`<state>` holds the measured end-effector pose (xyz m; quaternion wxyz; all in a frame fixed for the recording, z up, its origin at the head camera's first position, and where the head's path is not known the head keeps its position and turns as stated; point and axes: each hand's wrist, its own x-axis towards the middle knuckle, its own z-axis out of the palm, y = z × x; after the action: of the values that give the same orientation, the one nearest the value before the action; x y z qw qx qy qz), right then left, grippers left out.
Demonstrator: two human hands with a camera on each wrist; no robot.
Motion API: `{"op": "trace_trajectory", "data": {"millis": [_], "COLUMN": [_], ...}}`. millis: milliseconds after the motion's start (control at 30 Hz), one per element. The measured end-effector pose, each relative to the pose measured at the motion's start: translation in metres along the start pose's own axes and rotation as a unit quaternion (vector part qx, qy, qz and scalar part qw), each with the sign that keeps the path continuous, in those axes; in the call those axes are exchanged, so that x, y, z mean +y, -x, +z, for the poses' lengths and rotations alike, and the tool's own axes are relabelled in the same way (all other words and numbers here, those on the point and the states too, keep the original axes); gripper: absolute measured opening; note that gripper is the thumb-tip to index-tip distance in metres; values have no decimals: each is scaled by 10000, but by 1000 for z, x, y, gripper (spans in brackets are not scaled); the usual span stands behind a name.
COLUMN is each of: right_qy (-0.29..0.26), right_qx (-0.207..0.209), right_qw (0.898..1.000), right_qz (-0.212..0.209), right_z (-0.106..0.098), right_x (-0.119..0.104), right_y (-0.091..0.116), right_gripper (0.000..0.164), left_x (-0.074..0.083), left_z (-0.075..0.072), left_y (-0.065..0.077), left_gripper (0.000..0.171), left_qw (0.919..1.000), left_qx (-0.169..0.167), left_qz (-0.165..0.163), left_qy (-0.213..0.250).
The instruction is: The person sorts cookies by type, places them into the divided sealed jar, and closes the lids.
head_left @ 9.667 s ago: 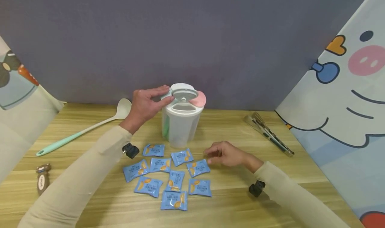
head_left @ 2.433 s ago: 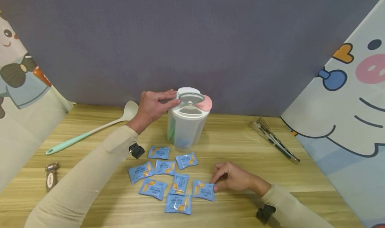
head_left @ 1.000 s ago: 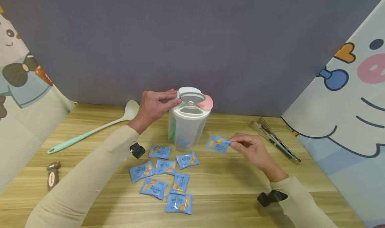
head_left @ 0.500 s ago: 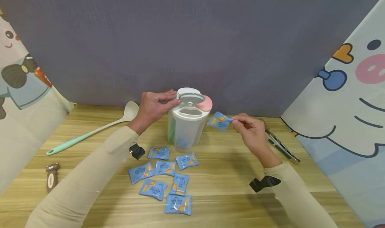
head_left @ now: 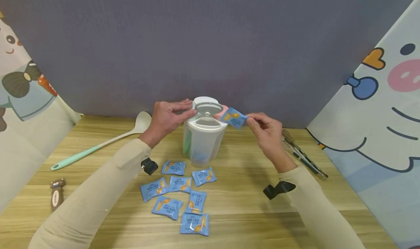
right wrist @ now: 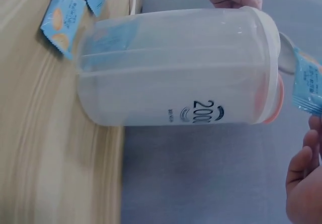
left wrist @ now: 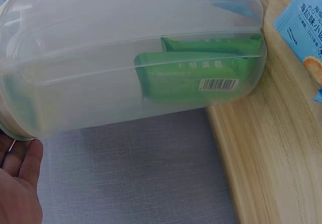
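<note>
In the head view my right hand (head_left: 267, 134) pinches one corner of a blue snack packet (head_left: 234, 118) between thumb and fingertips. The packet hangs in the air at the right side of the lid, overlapping its pink flap (head_left: 220, 112). My left hand (head_left: 167, 118) rests with straight fingers on the left edge of the lid of a clear plastic storage container (head_left: 205, 143). One grey-lined flap (head_left: 209, 108) of the lid stands raised above an opening (head_left: 208, 121). Inside the container are green packets (left wrist: 201, 73) and a blue packet (right wrist: 113, 38).
Several blue snack packets (head_left: 179, 183) lie on the wooden table (head_left: 242, 220) in front of the container. A ladle (head_left: 105, 141) with a mint handle and a brown bear-shaped item (head_left: 57, 195) are at left. Metal tongs (head_left: 303, 156) lie at right, before the grey back wall (head_left: 256, 52).
My right hand has picked a packet off the table's right side, lifted it and carried it left to the lid. The left hand has stayed on the lid.
</note>
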<state>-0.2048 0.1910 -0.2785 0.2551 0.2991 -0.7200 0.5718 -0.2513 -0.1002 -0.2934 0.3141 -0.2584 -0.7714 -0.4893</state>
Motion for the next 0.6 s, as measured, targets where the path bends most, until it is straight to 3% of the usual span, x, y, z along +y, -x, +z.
{"op": "trace_trajectory", "data": {"millis": [300, 600], "right_qy": [213, 360], "right_qx": [-103, -334], "right_qw": [9979, 9956], "right_qz": [-608, -799], "right_z": [16, 17], "right_x": [-5, 19], "right_y": [-14, -19], "right_gripper": [9, 17], "left_x": [-1, 0], "left_z": [0, 0], "left_y": [0, 0], "left_gripper": [29, 29], "left_qw": [10000, 10000], "left_qx": [29, -6], "left_qz": [-15, -29], "left_qy": [-25, 4]}}
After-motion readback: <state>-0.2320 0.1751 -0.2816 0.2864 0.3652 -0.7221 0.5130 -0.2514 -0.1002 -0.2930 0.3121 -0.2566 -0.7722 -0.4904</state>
